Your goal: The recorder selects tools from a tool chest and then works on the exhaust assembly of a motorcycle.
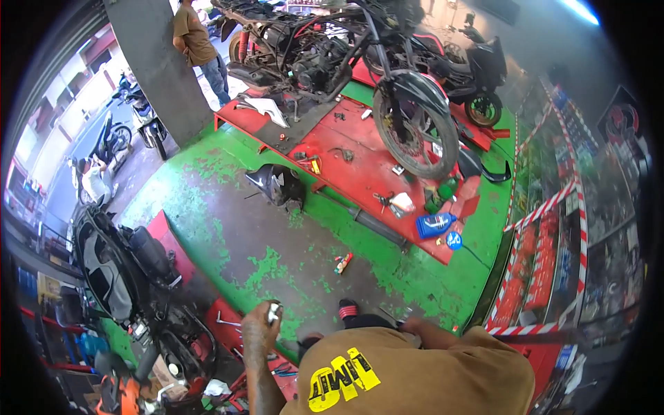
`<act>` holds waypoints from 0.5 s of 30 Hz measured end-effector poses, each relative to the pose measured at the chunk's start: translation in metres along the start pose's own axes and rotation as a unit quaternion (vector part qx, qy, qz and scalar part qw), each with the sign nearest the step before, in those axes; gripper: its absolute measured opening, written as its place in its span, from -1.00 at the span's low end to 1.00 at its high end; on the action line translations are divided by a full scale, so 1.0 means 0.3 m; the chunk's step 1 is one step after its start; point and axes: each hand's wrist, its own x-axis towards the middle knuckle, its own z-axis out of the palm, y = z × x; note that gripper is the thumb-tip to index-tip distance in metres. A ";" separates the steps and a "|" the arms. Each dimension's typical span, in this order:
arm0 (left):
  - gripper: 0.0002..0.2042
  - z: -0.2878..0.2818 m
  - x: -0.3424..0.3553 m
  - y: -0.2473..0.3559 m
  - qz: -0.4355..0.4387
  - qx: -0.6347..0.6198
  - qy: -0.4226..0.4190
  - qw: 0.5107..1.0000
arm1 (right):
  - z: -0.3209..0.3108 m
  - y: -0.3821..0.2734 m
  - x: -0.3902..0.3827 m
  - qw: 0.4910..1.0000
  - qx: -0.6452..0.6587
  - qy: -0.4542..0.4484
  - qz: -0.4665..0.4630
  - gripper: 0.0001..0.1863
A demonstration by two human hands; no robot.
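Far, a red platform (319, 140) with a motorcycle (311, 75) on it.
Near, before the brown shirt (429, 366), I cannot tell if the right hand (415, 328) holds something; the left hand (259, 321), at left, is folded around a small shiny piece (274, 312).

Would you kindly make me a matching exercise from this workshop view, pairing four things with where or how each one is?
Column one:
1. Person's left hand
2. Blue plastic bottle
3. Glossy black rounded shell
4. Standing person in a brown shirt and blue jeans

Column two:
A. Beside the thick grey pillar
B. Closed around a small pale shiny object
C. On the worn green-and-grey floor
D. On the flat red platform

Pairs: 1-B, 2-D, 3-C, 4-A
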 end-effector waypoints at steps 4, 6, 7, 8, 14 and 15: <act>-0.85 -0.112 0.375 -0.072 -0.030 -0.058 0.062 0.996 | -0.421 -0.424 0.327 0.987 0.029 0.051 -0.153 -0.53; -0.85 -0.159 0.468 -0.210 -0.099 -0.073 0.078 0.989 | -0.683 -0.859 0.345 0.973 0.082 0.056 -0.211 -0.54; -0.84 -0.173 0.510 -0.308 -0.124 -0.074 0.077 0.986 | -0.778 -1.035 0.365 0.968 0.109 0.035 -0.223 -0.54; -0.84 -0.195 0.573 -0.358 -0.148 -0.075 0.092 0.982 | -0.868 -1.142 0.403 0.969 0.087 0.020 -0.231 -0.54; -0.80 -0.445 1.057 -0.841 -0.189 -0.094 0.153 0.965 | -1.076 -1.621 0.885 0.966 0.065 0.075 -0.238 -0.48; -0.78 -0.488 1.105 -0.904 -0.198 -0.086 0.154 0.964 | -1.098 -1.704 0.876 0.972 0.076 0.050 -0.218 -0.44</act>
